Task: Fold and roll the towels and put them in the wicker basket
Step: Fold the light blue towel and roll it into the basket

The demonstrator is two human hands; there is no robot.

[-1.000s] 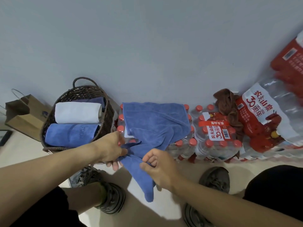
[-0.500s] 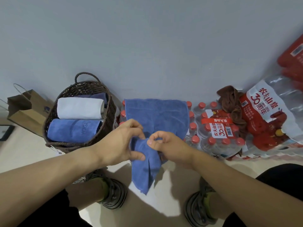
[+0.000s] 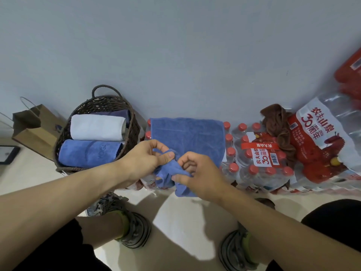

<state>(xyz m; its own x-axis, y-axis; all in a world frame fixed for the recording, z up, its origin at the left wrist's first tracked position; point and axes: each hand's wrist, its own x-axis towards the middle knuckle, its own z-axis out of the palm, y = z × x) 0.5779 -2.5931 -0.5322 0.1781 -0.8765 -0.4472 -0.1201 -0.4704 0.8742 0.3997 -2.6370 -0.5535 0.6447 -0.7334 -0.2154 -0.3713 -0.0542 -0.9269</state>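
A blue towel [image 3: 187,133] lies spread over a pack of water bottles, its near end bunched up and hanging off the front. My left hand [image 3: 144,159] pinches that bunched end between thumb and fingers. My right hand [image 3: 201,177] grips the same end just to the right. A dark wicker basket [image 3: 130,122] stands to the left against the wall. It holds a rolled white towel [image 3: 97,128], a rolled blue towel [image 3: 88,153] and a darker one behind them. A crumpled brown towel [image 3: 277,124] sits on the bottle packs at right.
Shrink-wrapped packs of red-capped water bottles [image 3: 259,159] line the wall from the middle to the right. A brown paper bag [image 3: 33,130] stands left of the basket. My two shoes [image 3: 132,229] are on the pale floor below my arms.
The hanging end of the blue towel has been gathered up and is now shorter. Both hands have risen and come close together on it.
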